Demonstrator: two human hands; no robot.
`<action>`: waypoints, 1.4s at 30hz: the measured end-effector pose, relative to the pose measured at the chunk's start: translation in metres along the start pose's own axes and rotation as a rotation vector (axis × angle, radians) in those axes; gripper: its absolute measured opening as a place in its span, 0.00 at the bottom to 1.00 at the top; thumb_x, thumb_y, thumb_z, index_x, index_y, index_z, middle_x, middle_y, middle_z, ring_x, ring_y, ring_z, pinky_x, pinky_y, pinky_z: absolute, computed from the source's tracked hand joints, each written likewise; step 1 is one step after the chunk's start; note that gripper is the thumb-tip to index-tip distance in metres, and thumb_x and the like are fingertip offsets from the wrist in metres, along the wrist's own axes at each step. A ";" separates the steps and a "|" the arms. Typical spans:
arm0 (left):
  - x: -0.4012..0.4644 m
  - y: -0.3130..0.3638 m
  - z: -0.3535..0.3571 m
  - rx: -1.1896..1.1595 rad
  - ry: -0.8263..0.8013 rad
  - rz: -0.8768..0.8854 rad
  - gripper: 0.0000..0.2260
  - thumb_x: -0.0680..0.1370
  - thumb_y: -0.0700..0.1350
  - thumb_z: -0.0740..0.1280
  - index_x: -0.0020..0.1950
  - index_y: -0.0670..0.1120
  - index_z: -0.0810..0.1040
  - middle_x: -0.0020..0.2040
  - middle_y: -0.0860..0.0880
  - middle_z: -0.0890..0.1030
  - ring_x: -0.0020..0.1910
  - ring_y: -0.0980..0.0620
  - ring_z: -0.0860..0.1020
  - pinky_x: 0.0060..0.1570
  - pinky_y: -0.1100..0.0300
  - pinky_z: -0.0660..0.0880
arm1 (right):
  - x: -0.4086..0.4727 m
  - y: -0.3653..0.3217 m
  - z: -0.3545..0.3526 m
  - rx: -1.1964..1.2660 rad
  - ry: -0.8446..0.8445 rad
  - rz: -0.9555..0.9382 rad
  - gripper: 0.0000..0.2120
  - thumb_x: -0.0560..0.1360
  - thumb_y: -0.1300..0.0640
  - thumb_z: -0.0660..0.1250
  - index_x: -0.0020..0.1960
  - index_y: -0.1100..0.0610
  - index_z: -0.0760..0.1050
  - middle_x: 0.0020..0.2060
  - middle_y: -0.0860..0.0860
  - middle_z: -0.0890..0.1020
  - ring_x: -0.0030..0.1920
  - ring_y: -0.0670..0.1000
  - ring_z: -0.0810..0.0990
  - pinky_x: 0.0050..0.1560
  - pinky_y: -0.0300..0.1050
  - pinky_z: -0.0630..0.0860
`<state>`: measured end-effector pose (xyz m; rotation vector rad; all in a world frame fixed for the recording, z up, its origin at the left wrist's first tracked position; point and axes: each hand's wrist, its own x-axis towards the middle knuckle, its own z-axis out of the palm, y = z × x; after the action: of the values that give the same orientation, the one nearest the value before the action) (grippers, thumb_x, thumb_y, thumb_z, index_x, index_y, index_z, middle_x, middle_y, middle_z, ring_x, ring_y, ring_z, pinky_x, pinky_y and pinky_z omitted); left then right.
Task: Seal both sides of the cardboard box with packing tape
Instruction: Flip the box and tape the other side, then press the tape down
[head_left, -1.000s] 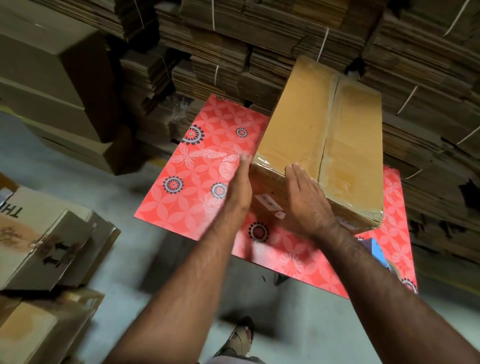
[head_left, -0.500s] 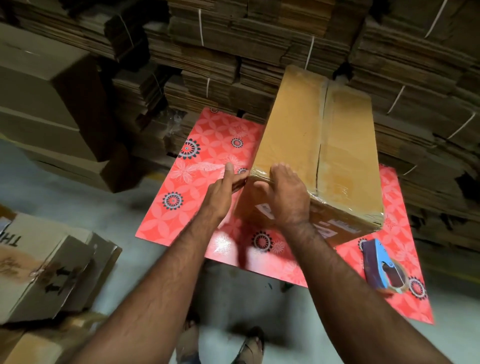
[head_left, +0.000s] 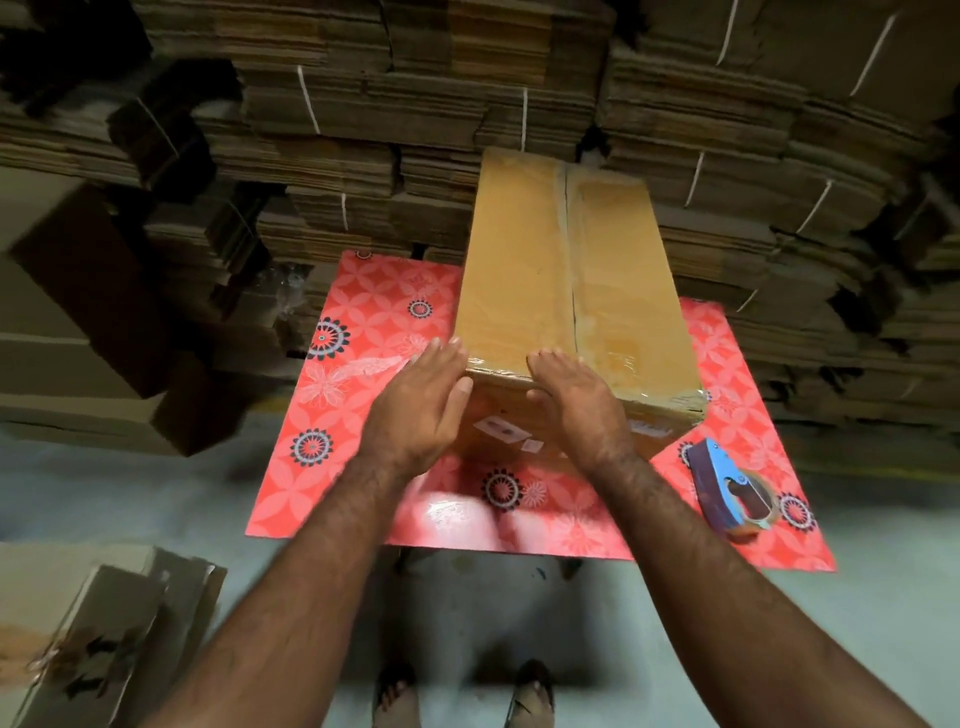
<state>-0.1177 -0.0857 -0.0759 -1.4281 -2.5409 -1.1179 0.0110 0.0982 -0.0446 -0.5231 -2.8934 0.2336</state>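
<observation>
A long cardboard box (head_left: 566, 270) stands on a red flowered table (head_left: 363, 338), its top flaps closed with clear tape along the centre seam and over the near edge. My left hand (head_left: 421, 405) lies flat with straight fingers against the box's near left corner. My right hand (head_left: 576, 400) presses flat on the near top edge and front face. A blue tape dispenser (head_left: 727, 488) lies on the table to the right of the box, untouched.
Tall bundles of flattened cardboard (head_left: 363, 130) rise behind the table. Assembled boxes stand at the left (head_left: 78, 291) and lower left (head_left: 88, 634). My sandalled feet (head_left: 462, 696) are on the grey floor in front of the table.
The box has come down level onto the table and swung square to me. Both hands have gone from gripping its near edge to lying flat on it.
</observation>
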 end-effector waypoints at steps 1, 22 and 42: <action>0.002 0.001 0.001 0.050 0.010 0.034 0.24 0.83 0.52 0.54 0.73 0.41 0.72 0.74 0.44 0.71 0.77 0.46 0.65 0.74 0.47 0.64 | -0.007 0.005 -0.001 -0.040 0.004 0.036 0.21 0.82 0.53 0.63 0.73 0.57 0.69 0.73 0.55 0.71 0.74 0.54 0.67 0.76 0.47 0.53; 0.038 -0.013 0.007 0.182 -0.106 0.279 0.22 0.77 0.37 0.71 0.71 0.42 0.75 0.71 0.43 0.75 0.72 0.42 0.72 0.73 0.43 0.65 | -0.050 0.084 0.004 -0.050 0.218 0.096 0.21 0.78 0.62 0.66 0.71 0.59 0.72 0.68 0.57 0.76 0.69 0.58 0.74 0.71 0.56 0.67; 0.042 0.030 0.031 0.205 -0.095 0.270 0.20 0.73 0.31 0.73 0.65 0.37 0.79 0.66 0.37 0.78 0.66 0.36 0.76 0.68 0.40 0.67 | -0.070 0.134 -0.016 -0.080 0.127 0.078 0.23 0.81 0.59 0.63 0.75 0.62 0.67 0.73 0.59 0.70 0.73 0.58 0.69 0.73 0.58 0.65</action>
<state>-0.1099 -0.0262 -0.0674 -1.7369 -2.3429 -0.7441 0.1230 0.1993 -0.0651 -0.6411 -2.7709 0.0924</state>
